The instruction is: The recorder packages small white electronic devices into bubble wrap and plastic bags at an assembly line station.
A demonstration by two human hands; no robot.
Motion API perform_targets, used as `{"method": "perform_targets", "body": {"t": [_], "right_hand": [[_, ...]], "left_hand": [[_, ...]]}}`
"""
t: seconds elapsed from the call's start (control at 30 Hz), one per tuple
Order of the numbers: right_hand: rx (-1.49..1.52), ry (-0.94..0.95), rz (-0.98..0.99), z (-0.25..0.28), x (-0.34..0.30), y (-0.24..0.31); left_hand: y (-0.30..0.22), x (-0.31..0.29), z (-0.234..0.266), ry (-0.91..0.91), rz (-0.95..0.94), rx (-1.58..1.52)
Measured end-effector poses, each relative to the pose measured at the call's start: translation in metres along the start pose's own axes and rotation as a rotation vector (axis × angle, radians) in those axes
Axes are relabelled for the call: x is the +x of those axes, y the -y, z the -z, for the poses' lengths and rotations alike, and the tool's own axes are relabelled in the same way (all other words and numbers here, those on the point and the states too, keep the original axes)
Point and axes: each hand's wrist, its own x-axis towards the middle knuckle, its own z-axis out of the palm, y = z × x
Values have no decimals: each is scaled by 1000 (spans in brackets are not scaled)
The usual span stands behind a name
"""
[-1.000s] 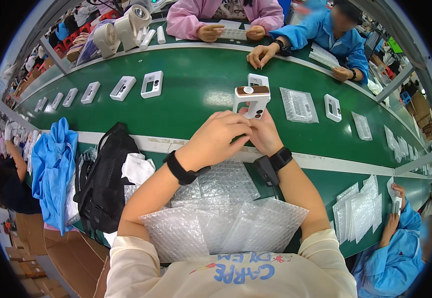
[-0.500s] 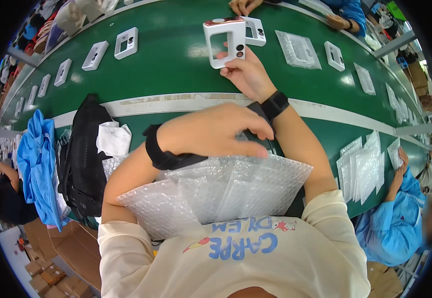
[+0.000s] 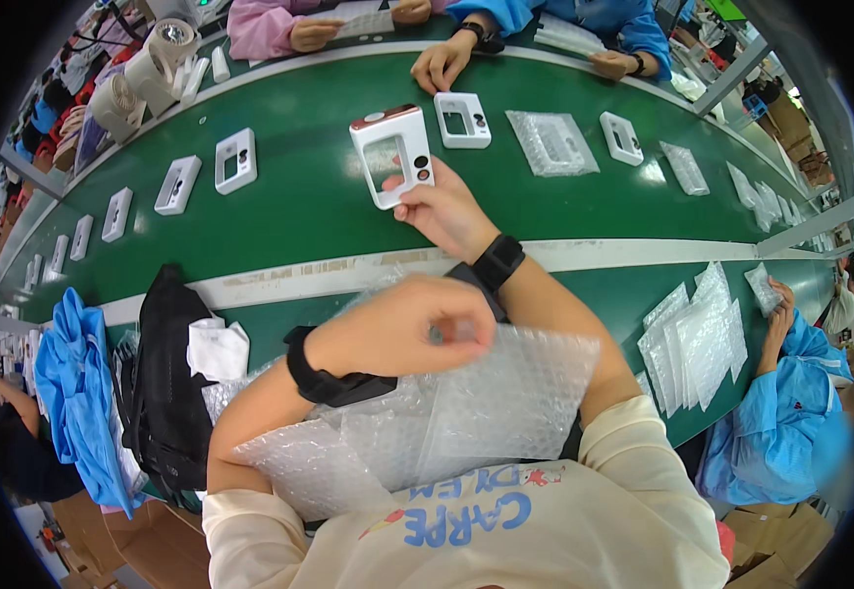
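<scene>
My right hand [image 3: 446,211] is closed on the lower corner of a white plastic housing [image 3: 417,147], held up above the green belt. The housing has a rectangular window, two dark round parts and a reddish-brown end face. Nearer me, my left hand [image 3: 397,324] is bent across my front, thumb and fingers pinched at the upper corner of a clear bubble-wrap bag [image 3: 515,393]; motion blurs the fingertips. More bubble-wrap bags [image 3: 319,461] lie fanned between my forearms and shirt. Another white housing [image 3: 477,135] sits on the belt beyond my right hand.
Several white housings [image 3: 178,185] line the green belt [image 3: 299,216] to the left. A bagged housing [image 3: 552,143] lies right of centre. A black bag [image 3: 166,383] and blue garment [image 3: 78,393] are at left, stacked bubble-wrap bags [image 3: 697,339] at right. A co-worker's hand [image 3: 441,67] reaches over the belt.
My left thumb and fingers, apart before, have come together at the bubble-wrap bag. The view has tilted upward, showing more of the co-workers across the belt. My right hand keeps the housing.
</scene>
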Motion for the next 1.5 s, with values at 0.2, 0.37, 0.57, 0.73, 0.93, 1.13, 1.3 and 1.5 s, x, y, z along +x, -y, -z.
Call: {"method": "perform_targets", "body": {"t": [0.2,0.37,0.57,0.73,0.93,1.13,1.3,1.5], "right_hand": [[60,-157,49,-16,-1,14],[-65,-77,-3,-4,3,12],[-7,-142,32,0,0,8],[30,-154,35,-2,1,4],[9,-119,8,-2,0,9],[-19,-94,29,0,0,10],[-47,5,58,-4,-1,7],[-113,23,31,-9,-4,5]], "left_hand": [[-21,-44,53,-1184,-442,28],[-25,-68,73,-1481,-484,752],[2,-45,64,-887,140,1018],[31,-31,53,-557,437,659],[48,-57,66,-374,342,692],[38,-64,81,-278,463,556],[57,-71,92,-377,434,349],[46,-54,85,-790,504,340]]}}
